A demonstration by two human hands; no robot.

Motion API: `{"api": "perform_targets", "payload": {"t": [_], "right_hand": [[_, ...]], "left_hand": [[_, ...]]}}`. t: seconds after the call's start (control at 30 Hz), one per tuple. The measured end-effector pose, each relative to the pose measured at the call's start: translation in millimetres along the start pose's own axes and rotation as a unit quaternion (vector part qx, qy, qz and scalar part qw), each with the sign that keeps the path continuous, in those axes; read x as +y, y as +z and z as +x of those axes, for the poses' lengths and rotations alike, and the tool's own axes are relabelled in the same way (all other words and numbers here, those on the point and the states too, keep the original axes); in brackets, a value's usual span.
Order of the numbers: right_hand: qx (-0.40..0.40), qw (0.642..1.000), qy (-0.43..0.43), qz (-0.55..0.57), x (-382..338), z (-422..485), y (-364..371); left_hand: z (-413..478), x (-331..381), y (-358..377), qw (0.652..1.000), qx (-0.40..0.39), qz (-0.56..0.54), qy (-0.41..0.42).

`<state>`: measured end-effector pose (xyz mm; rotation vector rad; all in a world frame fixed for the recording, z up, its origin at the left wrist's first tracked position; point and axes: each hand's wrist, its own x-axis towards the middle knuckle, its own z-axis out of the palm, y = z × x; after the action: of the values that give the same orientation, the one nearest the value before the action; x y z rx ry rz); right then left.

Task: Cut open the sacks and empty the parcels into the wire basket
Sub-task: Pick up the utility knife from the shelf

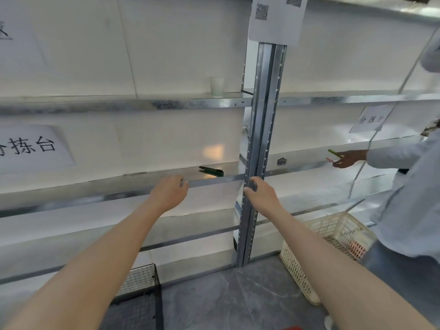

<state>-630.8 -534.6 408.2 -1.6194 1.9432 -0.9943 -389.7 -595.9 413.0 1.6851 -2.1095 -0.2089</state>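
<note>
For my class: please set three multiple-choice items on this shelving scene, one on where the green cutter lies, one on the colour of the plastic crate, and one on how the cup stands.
1. Where is the green cutter?
A. on the metal shelf
B. in the wire basket
C. on the floor

2. What colour is the plastic crate?
A. blue
B. cream
C. black

3. How is the cup placed?
A. lying on its side
B. held in a hand
C. standing upright

Answers:
1 A: the cutter lies flat on the shelf surface, left of the upright post.
2 B: the crate's lattice walls are a pale cream.
3 C: the cup stands on its base on the higher shelf, and nobody is touching it.
</note>
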Motion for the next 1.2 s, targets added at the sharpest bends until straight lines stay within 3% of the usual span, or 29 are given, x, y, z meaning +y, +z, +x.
{"api": "perform_targets", "payload": {"t": [0.6, 1.0, 1.2], "right_hand": [[-0.026, 0.999, 0.039, 0.017, 9, 271, 64], [-0.105, 0.992, 0.067, -0.022, 53, 364, 133], [-0.16, 0.984, 0.057, -0.051, 80, 418, 171]], "left_hand": [[270, -63, 57, 0.999, -0.024, 0.0, -0.026], [320, -117, 130, 0.995, -0.063, -0.011, -0.079], [338, -139, 152, 0.986, -0.061, 0.005, -0.153]]}}
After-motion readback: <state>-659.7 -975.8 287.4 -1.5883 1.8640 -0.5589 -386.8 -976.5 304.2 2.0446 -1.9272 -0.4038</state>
